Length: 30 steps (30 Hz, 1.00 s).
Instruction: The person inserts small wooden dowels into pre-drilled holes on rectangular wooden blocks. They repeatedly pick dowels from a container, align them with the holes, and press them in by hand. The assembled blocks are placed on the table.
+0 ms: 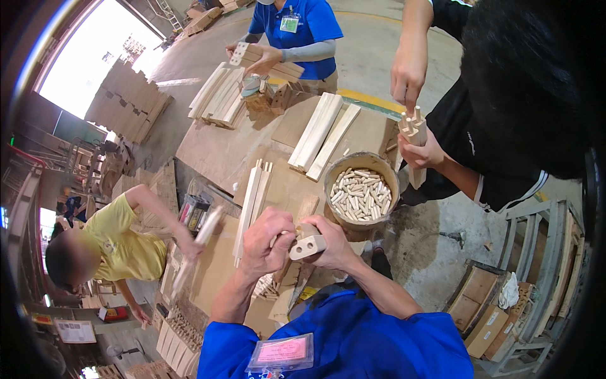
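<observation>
My right hand (332, 243) is closed around a wooden bar (307, 247), whose end with two round holes points toward me. Close beside it on the left, my left hand (268, 243) has its fingers pinched on a small pale piece that looks like a wooden dowel, mostly hidden by the fingers. Just beyond my right hand stands a round bucket (329, 196) full of short wooden dowels (361, 194). Left of my hands, long wooden strips (250, 205) with dowels in their far ends lie on the table (211, 278). More loose dowels (267, 288) lie below my left wrist.
Pale wooden strips (319, 132) lie mid-table. A co-worker in blue (309, 31) handles bars at the far side. One in black (442, 145) holds bars with dowels at right; another in yellow (136, 237) works at left. A wooden rack (536, 252) stands at the right.
</observation>
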Each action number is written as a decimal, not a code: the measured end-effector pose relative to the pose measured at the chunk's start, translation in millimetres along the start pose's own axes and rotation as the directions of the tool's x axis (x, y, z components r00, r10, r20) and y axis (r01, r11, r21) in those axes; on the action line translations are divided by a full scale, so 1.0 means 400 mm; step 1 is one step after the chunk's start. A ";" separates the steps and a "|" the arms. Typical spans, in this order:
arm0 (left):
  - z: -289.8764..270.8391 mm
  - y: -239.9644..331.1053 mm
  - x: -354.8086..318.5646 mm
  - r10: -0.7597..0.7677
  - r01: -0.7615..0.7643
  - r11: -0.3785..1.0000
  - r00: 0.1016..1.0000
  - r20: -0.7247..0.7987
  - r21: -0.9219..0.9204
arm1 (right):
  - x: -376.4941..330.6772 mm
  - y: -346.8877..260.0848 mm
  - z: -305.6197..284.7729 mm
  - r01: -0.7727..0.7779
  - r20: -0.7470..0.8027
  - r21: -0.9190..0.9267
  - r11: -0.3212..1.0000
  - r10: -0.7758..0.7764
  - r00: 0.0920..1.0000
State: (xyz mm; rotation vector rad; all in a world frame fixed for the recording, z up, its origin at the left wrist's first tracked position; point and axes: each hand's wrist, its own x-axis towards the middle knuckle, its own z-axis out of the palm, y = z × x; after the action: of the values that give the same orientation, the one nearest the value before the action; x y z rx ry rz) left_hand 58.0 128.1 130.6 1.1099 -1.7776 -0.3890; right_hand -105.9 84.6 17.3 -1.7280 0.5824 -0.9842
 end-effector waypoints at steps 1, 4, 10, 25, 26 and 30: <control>-0.005 -0.007 0.002 0.013 -0.014 0.999 0.999 0.035 0.031 | 0.001 0.003 -0.006 -0.003 -0.001 0.005 1.000 0.003 1.000; -0.017 -0.003 0.047 0.032 -0.056 0.987 0.986 0.162 0.149 | 0.013 0.016 -0.047 -0.068 0.008 0.017 0.998 0.068 0.998; -0.081 0.051 0.128 -0.157 -0.089 0.907 0.835 0.528 0.412 | 0.025 0.023 -0.045 -0.044 0.027 0.002 0.999 0.044 0.999; -0.060 0.079 0.174 -0.317 -0.071 0.834 0.750 0.580 0.548 | 0.049 0.000 -0.036 -0.054 0.020 0.020 0.998 0.053 0.998; -0.055 0.077 0.167 -0.308 -0.058 0.851 0.749 0.587 0.521 | 0.044 -0.002 -0.031 -0.023 -0.005 0.025 0.999 0.023 1.000; -0.034 0.102 0.194 -0.393 -0.059 0.793 0.709 0.585 0.606 | 0.041 0.002 -0.024 0.008 -0.056 -0.069 0.998 -0.012 0.998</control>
State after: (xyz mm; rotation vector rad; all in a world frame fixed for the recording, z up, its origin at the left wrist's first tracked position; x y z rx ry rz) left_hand 39.7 89.1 208.2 1.7520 -2.5814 -0.4086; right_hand -104.7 66.4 23.5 -1.7697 0.6511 -1.0334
